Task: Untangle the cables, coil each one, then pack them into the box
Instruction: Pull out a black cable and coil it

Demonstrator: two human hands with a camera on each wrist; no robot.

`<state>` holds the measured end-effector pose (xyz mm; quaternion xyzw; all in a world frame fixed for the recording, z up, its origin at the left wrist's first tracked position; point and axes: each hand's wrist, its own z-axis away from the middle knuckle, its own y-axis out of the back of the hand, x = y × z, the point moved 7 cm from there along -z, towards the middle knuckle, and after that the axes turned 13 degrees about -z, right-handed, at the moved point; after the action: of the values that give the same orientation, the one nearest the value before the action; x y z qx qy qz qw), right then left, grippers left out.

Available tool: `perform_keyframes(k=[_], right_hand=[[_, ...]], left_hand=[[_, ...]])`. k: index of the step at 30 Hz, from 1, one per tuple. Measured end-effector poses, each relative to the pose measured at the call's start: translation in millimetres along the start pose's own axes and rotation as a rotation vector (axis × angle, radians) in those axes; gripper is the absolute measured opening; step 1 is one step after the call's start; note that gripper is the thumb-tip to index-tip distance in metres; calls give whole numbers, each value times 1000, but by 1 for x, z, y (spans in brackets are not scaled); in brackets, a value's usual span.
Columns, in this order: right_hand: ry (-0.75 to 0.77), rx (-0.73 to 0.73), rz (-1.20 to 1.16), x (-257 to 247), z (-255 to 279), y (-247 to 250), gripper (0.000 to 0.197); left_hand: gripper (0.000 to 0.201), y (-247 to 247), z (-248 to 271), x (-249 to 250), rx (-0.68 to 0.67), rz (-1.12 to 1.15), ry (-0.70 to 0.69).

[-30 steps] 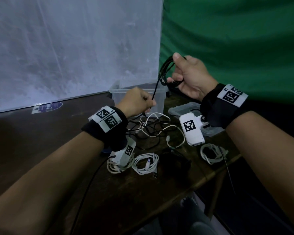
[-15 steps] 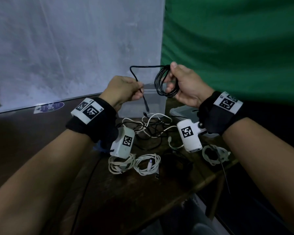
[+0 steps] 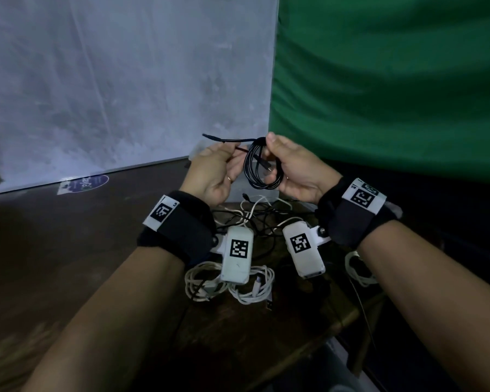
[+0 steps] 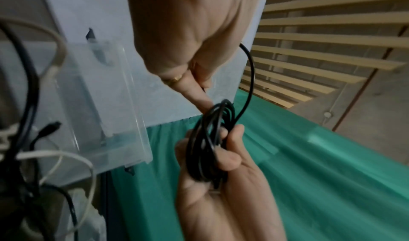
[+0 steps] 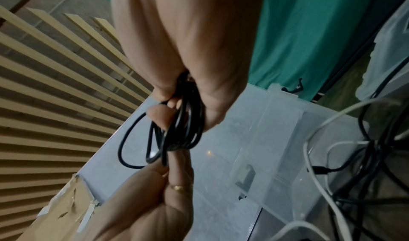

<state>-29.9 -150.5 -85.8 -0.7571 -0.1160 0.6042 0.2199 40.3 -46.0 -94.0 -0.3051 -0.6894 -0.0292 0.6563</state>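
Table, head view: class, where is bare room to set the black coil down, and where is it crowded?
Bare table lies left of the left hand, toward the blue sticker. Crowded: tangled cables before the clear box, white coils nearer.

1. From my head view the room is dim; the dark brown wooden table (image 3: 68, 264) sinks almost into black, its grain hardly readable.
2. The pale grey backdrop board (image 3: 125, 80) is the brightest surface there.
3. Both wrist views are softly blurred, my left hand (image 4: 188, 34) and right hand (image 5: 188, 43) smeared.
4. The straight beige ceiling slats (image 5: 55, 87) fan out and bend towards the frame edges.
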Motion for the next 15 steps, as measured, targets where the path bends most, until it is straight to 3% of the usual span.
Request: perform_keyframes(k=[4, 7, 10, 15], right_hand=[[-7, -20, -49, 2, -2, -3, 23], [30, -26, -63, 3, -4, -4, 27], [85, 17, -67, 6, -6, 1, 26], [118, 101, -144, 8, -7, 10, 25]], left_hand=[[19, -8, -3, -12, -107, 61, 87], [22, -20, 7, -22, -225, -14, 197], [32, -23, 15, -25, -259, -110, 300], [35, -27, 26, -19, -406, -328, 262]])
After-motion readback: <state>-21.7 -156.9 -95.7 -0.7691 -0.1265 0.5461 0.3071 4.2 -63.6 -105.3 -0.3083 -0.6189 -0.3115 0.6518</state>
